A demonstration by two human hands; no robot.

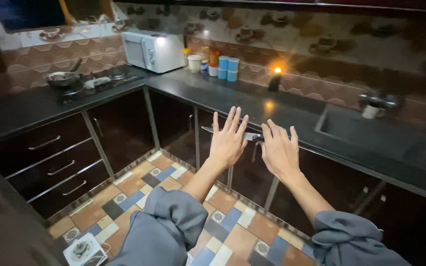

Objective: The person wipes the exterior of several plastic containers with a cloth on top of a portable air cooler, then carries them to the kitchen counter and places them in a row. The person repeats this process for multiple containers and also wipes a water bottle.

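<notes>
Your left hand and right hand are raised flat, fingers spread, gripping nothing. Behind them, the knife lies on the counter's front edge, long axis left-right, blade tip pointing left, handle hidden.

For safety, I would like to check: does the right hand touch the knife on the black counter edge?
Cannot tell. In the head view the right hand covers the handle end of the knife, so neither contact nor gap shows plainly.
</notes>
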